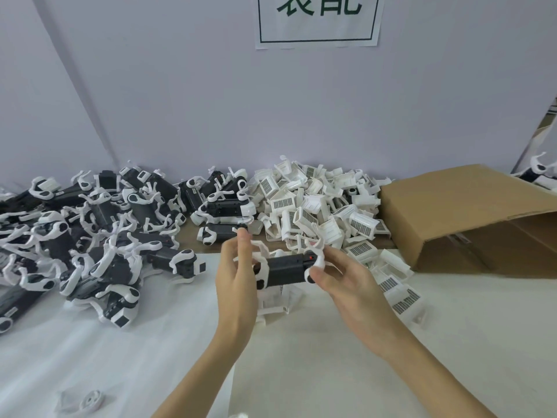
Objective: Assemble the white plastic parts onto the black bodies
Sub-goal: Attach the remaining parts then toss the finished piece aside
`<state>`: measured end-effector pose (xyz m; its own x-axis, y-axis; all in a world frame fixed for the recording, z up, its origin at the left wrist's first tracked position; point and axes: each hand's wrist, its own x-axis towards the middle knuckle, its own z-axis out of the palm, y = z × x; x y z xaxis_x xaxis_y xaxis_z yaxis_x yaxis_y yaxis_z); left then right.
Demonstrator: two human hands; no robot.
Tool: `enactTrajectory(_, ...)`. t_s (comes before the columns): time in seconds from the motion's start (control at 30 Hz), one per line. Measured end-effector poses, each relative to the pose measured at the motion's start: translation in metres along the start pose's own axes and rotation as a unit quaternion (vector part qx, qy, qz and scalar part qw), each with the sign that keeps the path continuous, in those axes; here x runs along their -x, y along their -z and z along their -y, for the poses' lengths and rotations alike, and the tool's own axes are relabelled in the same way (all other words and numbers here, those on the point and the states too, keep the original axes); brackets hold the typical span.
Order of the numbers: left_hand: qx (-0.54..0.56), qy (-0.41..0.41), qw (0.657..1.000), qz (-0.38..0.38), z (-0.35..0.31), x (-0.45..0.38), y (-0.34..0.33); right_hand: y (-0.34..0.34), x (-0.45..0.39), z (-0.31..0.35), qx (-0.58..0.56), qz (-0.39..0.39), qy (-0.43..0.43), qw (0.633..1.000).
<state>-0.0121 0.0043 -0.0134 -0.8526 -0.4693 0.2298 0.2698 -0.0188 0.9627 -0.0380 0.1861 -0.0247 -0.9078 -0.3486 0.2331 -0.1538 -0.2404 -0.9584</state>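
A black body (284, 269) with white curved arms hangs above the table between both hands. My left hand (238, 273) holds its left end, fingers pointing up past the white arms. My right hand (340, 276) pinches a white arm at its right end, near a small red spot. Under the body a loose white plastic part (278, 300) lies on the table. A pile of white grilled parts (319, 206) lies behind, and a heap of black bodies with white arms (99, 230) spreads to the left.
An open cardboard box (470, 218) lies on its side at the right. A white sheet covers the table (301, 372). A loose white part (87, 401) lies near the front left. A wall with a paper sign (318, 19) stands close behind.
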Motion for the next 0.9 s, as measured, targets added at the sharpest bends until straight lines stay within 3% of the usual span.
enactTrajectory(0.2,-0.007,-0.064,0.997,-0.034,0.0,-0.004,0.008,-0.016,0.008,0.002,0.031,0.014,-0.005,0.999)
enactTrajectory(0.43,-0.018,-0.091,0.995,-0.021,0.002,-0.013,0.016,-0.016,0.008,0.005,0.04,0.023,0.005,0.999)
enactTrajectory(0.6,0.132,0.074,0.987,0.049,-0.006,-0.015,0.01,-0.006,0.006,0.007,0.011,0.047,0.027,0.998)
enactTrajectory(0.77,0.098,0.166,0.972,0.136,-0.01,-0.017,0.014,0.013,0.003,0.016,0.096,0.081,0.025,0.992)
enactTrajectory(0.83,0.096,0.147,0.975,0.136,-0.008,-0.016,0.013,0.022,0.0,0.017,0.092,0.088,0.002,0.992)
enactTrajectory(0.9,0.003,0.038,0.989,0.141,-0.008,-0.012,0.012,0.029,-0.002,0.012,-0.032,0.069,-0.053,0.996)
